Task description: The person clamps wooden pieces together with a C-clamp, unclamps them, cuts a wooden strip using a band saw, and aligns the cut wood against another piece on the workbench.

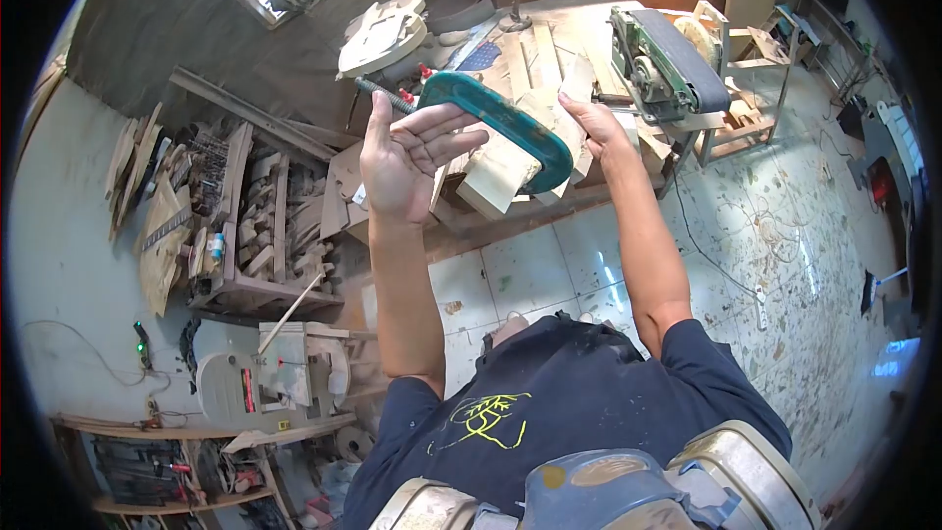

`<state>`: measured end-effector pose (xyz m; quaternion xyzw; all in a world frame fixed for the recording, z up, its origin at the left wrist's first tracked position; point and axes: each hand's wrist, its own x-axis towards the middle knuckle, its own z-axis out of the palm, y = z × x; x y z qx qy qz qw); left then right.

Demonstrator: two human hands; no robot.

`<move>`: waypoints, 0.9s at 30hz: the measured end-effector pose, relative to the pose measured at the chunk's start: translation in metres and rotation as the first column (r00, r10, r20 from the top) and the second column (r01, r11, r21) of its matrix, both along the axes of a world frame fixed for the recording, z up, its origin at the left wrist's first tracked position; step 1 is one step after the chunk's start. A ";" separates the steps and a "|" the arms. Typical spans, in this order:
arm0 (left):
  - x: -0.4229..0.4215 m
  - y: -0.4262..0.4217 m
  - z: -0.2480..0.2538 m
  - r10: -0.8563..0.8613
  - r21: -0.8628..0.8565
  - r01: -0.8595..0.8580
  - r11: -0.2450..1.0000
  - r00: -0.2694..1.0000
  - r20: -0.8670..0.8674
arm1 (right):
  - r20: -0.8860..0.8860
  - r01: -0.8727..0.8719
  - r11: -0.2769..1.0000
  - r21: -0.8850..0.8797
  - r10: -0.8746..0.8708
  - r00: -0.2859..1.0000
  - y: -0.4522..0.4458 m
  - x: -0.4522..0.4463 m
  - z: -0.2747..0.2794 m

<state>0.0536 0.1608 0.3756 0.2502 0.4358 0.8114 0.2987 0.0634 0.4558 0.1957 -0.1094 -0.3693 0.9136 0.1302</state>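
Note:
A teal C-clamp [505, 123] reaches over a pale wooden block [496, 180] near the bench's front edge. Its threaded screw [386, 95] points to the upper left. My left hand [417, 162] is palm up beside the clamp, fingers stretched out and apart, their tips close to the clamp's frame; whether they touch it I cannot tell. To the right of the clamp, my right hand [601, 128] has its thumb on a pale piece of wood [577, 83], with the fingers curled at its edge and partly hidden.
A belt sander [667, 64] stands at the bench's right end. Behind the clamp are a desk lamp [515, 20] and a pale cut wooden body [383, 31]. A rack of wood offcuts [260, 206] is on the left, above a band saw [231, 383]. A cable [702, 245] crosses the tiled floor.

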 end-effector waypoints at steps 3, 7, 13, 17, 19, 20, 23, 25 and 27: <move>-0.005 -0.017 -0.002 0.010 0.008 -0.010 1.000 1.000 0.005 | 0.043 0.039 0.998 0.052 -0.041 0.998 -0.014 -0.002 0.009; -0.016 -0.035 -0.001 0.003 0.041 -0.003 0.999 1.000 -0.012 | 0.005 0.075 0.993 0.092 -0.075 0.997 -0.024 -0.013 0.015; -0.042 -0.071 0.001 0.020 0.075 -0.020 0.997 1.000 -0.004 | -0.065 0.254 0.945 0.207 -0.245 0.967 -0.036 -0.039 0.026; -0.069 -0.099 -0.010 -0.061 0.163 0.060 0.985 0.998 0.005 | -0.177 0.457 0.861 0.223 -0.425 0.887 -0.052 -0.041 0.052; -0.079 -0.107 -0.017 -0.057 0.153 0.054 0.987 0.998 0.011 | -0.254 0.557 0.803 0.211 -0.505 0.825 -0.069 -0.027 0.082; -0.083 -0.110 -0.021 -0.055 0.147 0.052 0.988 0.998 0.016 | -0.267 0.613 0.752 0.241 -0.556 0.787 -0.070 -0.023 0.090; -0.095 -0.111 -0.036 -0.067 0.147 0.059 0.987 0.996 0.054 | -0.315 0.736 0.608 0.299 -0.665 0.677 -0.072 -0.009 0.111; -0.102 -0.106 -0.049 -0.118 0.162 0.105 0.981 0.991 0.068 | -0.338 0.789 0.532 0.308 -0.714 0.614 -0.076 0.007 0.129; -0.102 -0.094 -0.055 -0.096 0.116 0.084 0.990 0.990 0.106 | -0.371 0.830 0.468 0.303 -0.744 0.556 -0.082 0.027 0.146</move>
